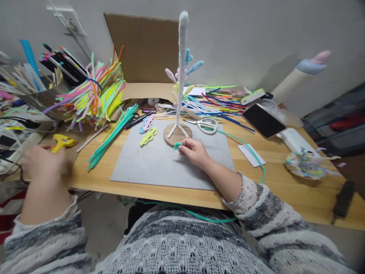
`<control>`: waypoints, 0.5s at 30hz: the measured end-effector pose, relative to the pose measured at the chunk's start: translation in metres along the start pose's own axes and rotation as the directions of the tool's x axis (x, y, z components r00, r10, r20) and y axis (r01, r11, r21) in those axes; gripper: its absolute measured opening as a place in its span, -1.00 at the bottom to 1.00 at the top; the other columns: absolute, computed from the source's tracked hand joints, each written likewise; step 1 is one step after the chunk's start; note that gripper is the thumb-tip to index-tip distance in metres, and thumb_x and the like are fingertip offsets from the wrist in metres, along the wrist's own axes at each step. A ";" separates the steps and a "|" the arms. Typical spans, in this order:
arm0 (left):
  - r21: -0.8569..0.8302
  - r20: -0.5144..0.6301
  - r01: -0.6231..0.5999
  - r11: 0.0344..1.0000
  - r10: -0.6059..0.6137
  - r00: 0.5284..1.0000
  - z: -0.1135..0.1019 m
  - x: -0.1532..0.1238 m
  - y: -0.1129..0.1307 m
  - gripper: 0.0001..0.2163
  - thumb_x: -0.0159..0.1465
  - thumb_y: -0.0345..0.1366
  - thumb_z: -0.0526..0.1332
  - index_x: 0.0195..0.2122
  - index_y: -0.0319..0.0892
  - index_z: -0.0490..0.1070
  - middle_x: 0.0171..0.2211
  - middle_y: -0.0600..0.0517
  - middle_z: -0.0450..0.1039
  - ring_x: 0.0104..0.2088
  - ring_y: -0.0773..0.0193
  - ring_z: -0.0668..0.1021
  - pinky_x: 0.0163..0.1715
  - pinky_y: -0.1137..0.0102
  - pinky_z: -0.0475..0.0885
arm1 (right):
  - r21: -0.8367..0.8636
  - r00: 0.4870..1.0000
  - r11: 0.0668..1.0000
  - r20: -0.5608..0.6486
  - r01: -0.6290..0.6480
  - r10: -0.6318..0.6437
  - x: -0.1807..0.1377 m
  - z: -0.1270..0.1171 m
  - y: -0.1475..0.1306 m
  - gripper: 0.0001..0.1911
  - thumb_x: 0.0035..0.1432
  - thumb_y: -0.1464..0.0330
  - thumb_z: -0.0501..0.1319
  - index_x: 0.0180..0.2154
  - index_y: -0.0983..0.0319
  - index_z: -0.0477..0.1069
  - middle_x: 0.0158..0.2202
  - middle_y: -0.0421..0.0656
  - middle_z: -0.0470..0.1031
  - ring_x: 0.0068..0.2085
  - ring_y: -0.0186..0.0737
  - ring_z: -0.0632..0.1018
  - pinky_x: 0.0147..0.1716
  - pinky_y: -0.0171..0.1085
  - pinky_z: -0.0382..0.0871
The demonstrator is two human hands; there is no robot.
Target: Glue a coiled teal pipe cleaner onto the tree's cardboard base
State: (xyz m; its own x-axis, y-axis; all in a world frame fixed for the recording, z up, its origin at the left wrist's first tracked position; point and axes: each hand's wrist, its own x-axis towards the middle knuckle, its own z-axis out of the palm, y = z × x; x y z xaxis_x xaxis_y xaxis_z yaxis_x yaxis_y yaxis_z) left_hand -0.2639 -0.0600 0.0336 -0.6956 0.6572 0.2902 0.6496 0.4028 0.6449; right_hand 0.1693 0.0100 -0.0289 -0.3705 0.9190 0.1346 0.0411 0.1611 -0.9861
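Between the thumb and finger of my right hand (196, 152) is a small green pipe cleaner coil (177, 145), at the front edge of a round wooden base (182, 137). On this base stands a tall stem wrapped in white (181, 68), with pastel pipe cleaner loops (185, 76) on or behind it. My left hand (45, 161), smeared by motion, is at the far left beside a yellow glue gun (63, 143). Its fingers are too blurred to show whether they touch the gun. Yellow and pink-blue bent pipe cleaner pieces (148, 137) lie left of the base.
A grey cutting mat (137, 167) lies under the work. White-handled scissors (207, 125) rest behind my right hand. Green pipe cleaners (114, 135) and a colourful bundle (94, 91) are at left. A phone (264, 120) lies at right. A long green strand (259, 160) crosses the table edge.
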 end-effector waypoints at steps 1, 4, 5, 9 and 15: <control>0.103 0.002 0.075 0.992 -0.075 0.997 0.000 0.000 -0.002 -0.53 -0.11 -0.28 0.40 -0.54 -0.12 -0.02 -0.27 -0.05 0.24 0.18 -0.45 0.11 0.06 -0.41 -0.13 | -0.005 1.000 1.000 0.002 0.000 0.000 0.000 0.000 0.000 -0.76 0.05 0.19 0.25 -0.42 0.24 0.38 -0.53 -0.24 0.44 -0.50 -0.33 0.49 -0.45 -0.31 0.37; 0.258 0.055 0.119 0.959 -0.137 0.989 0.004 0.002 -0.006 -0.48 -0.09 -0.18 0.40 -0.54 -0.11 -0.08 -0.28 -0.03 0.26 0.17 -0.42 0.16 0.07 -0.33 -0.02 | -0.016 1.000 1.000 0.007 -0.001 0.001 0.000 0.001 0.001 -0.76 0.05 0.19 0.25 -0.42 0.25 0.38 -0.53 -0.24 0.44 -0.50 -0.33 0.49 -0.45 -0.31 0.37; 0.247 0.070 0.102 0.964 -0.122 0.990 0.005 0.004 -0.008 -0.47 -0.09 -0.16 0.39 -0.54 -0.11 -0.09 -0.28 -0.03 0.26 0.17 -0.41 0.15 0.08 -0.31 -0.04 | -0.017 1.000 1.000 0.007 -0.001 0.001 0.000 0.001 0.001 -0.76 0.05 0.19 0.25 -0.42 0.25 0.38 -0.53 -0.23 0.44 -0.50 -0.33 0.49 -0.45 -0.31 0.37; 0.213 0.034 0.176 0.961 -0.187 0.982 0.011 0.012 -0.018 -0.50 -0.09 -0.20 0.38 -0.55 -0.10 -0.08 -0.41 0.05 0.14 0.11 -0.32 0.19 0.06 -0.24 -0.04 | -0.017 1.000 1.000 0.013 -0.002 0.002 0.000 0.001 -0.001 -0.76 0.04 0.19 0.26 -0.42 0.25 0.39 -0.54 -0.23 0.44 -0.50 -0.33 0.50 -0.46 -0.32 0.36; 0.132 -0.113 0.036 0.991 -0.021 0.993 0.004 -0.012 -0.016 -0.59 -0.02 -0.29 0.32 -0.55 -0.10 -0.04 -0.50 0.16 -0.10 -0.03 -0.13 0.30 0.06 -0.18 0.01 | 0.005 1.000 1.000 0.004 0.001 -0.001 0.000 0.000 0.000 -0.74 0.02 0.17 0.29 -0.42 0.24 0.40 -0.55 -0.24 0.44 -0.51 -0.34 0.48 -0.47 -0.32 0.35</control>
State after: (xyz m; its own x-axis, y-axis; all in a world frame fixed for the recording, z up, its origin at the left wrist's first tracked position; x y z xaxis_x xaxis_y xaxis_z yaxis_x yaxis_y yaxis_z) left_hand -0.2644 -0.0717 0.0167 -0.7392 0.5726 0.3545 0.6590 0.5065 0.5560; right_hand 0.1689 0.0098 -0.0289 -0.3743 0.9174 0.1351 0.0358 0.1598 -0.9865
